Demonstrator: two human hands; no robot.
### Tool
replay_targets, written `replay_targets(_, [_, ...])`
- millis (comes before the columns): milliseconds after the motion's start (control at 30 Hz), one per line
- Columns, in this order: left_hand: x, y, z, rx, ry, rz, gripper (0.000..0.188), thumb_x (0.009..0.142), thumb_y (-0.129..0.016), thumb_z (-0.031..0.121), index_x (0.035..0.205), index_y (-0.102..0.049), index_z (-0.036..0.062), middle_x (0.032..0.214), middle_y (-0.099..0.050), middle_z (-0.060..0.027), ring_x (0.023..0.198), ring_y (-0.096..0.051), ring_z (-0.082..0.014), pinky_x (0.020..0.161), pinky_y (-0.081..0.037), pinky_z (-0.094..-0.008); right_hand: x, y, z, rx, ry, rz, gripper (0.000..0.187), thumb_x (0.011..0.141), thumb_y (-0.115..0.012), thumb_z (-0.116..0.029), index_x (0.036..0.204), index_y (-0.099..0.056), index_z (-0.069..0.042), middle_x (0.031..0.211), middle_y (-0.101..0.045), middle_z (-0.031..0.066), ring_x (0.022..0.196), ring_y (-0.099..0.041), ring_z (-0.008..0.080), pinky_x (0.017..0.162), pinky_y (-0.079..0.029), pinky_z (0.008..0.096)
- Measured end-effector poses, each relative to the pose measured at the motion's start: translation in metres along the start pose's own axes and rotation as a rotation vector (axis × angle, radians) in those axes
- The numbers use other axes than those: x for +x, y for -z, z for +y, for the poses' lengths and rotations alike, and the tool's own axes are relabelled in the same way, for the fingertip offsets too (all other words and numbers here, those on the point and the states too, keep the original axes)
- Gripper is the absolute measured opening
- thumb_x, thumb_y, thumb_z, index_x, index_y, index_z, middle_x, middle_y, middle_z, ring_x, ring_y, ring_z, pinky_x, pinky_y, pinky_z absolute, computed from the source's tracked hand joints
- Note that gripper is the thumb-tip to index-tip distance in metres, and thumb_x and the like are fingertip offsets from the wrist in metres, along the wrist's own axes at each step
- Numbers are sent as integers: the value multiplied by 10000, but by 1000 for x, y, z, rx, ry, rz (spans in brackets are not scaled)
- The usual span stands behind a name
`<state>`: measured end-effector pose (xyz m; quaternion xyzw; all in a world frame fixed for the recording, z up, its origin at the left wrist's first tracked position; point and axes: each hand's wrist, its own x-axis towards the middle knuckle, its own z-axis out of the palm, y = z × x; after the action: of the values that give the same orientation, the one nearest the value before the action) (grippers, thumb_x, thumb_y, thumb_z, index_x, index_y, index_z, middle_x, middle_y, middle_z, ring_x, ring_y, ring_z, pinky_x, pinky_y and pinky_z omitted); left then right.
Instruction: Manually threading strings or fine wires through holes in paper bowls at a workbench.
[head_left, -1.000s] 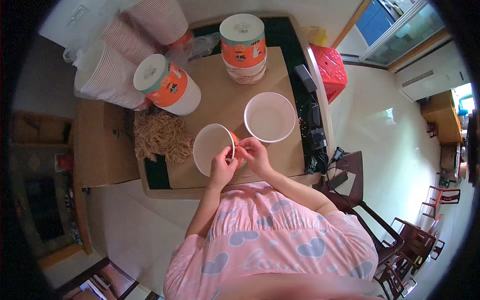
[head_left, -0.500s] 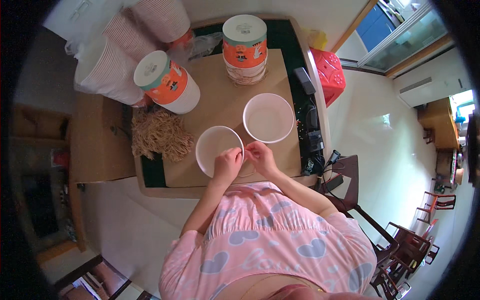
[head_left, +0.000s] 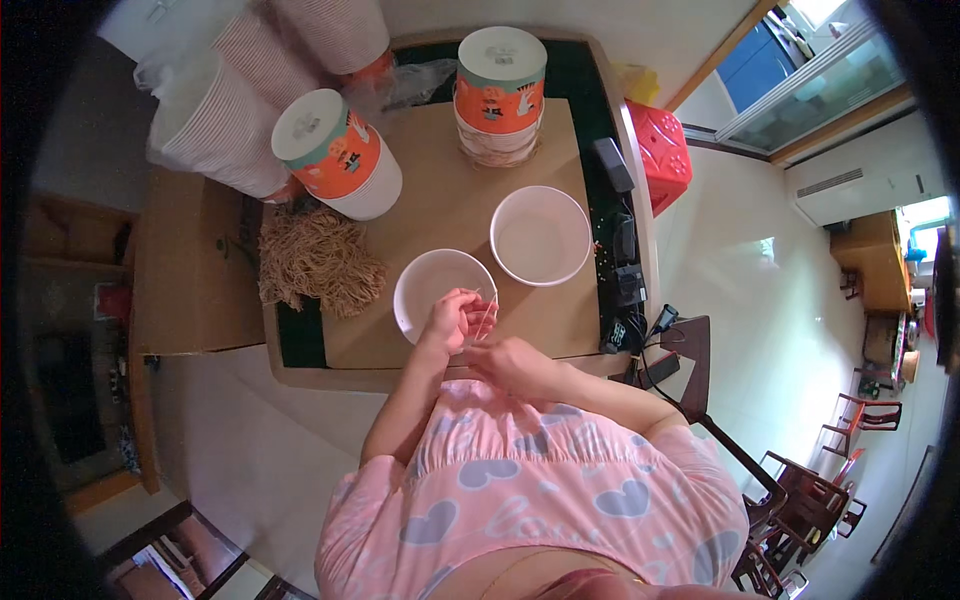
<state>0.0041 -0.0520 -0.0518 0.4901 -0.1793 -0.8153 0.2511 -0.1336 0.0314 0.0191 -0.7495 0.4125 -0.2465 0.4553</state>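
Note:
My left hand (head_left: 456,318) is over the near side of a white paper bucket (head_left: 420,285), its fingers curled around a thin string (head_left: 488,316) beside the rim. The string runs down from the bucket's right rim toward my right hand (head_left: 515,368). That hand is closed, back upward, close to my body, with its fingertips mostly hidden; the string appears to end in its pinch. A second white paper bucket (head_left: 540,235) stands open side up just to the right. Left of the buckets lies a pile of tan strings (head_left: 318,262).
Upside-down stacks of orange printed buckets stand behind, one at the left (head_left: 335,155) and one farther back (head_left: 500,95). Plastic-wrapped bucket stacks (head_left: 215,125) fill the back left, beside a cardboard box (head_left: 195,265). Black adapters (head_left: 628,285) line the right edge, near a red stool (head_left: 658,150).
My right hand has drawn away from the bucket's rim, down toward my body. My left hand has turned, its fingers now showing with the string across them.

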Motion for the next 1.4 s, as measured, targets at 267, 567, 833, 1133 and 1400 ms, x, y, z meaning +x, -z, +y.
replay_targets(267, [14,19,-30,420,-229,72,85,875,-444,94,872,-523,63,636,-512,-49,422,-451,-103,370,-344,-242,60,50,44,-390,37,164,89,805,-536,-169,852,-566,-100,718,-608,101,733,-628,295,588,-495,418])
replay_targets(567, [20,36,-49,585,-538,10,66,820,-565,48,835,-503,33,734,-511,-22,590,-483,-75,484,-381,-244,59,30,83,-553,-181,-80,79,752,-571,-167,788,-608,-108,732,-628,96,698,-615,307,595,-487,413])
replay_targets(833, [-23,10,-18,1103,-970,14,181,725,-650,46,893,-658,115,697,-478,-51,592,-500,-172,529,-421,-315,45,37,73,-342,-236,101,125,799,-564,-221,803,-561,-96,718,-617,139,679,-610,348,572,-479,451])
replay_targets(1133, [-33,-3,-10,1605,-1152,78,255,754,-572,119,964,-656,235,737,-459,-36,702,-560,-202,557,-494,-345,27,33,63,-247,-398,108,147,790,-588,-231,835,-607,-92,750,-620,144,731,-608,348,639,-479,434])
replay_targets(1400, [-11,-5,-20,1747,-1101,100,192,796,-575,173,963,-642,241,723,-472,-61,668,-570,-227,534,-478,-378,19,35,62,-175,-313,312,88,792,-572,-132,834,-611,-65,834,-552,150,783,-576,354,668,-465,434])
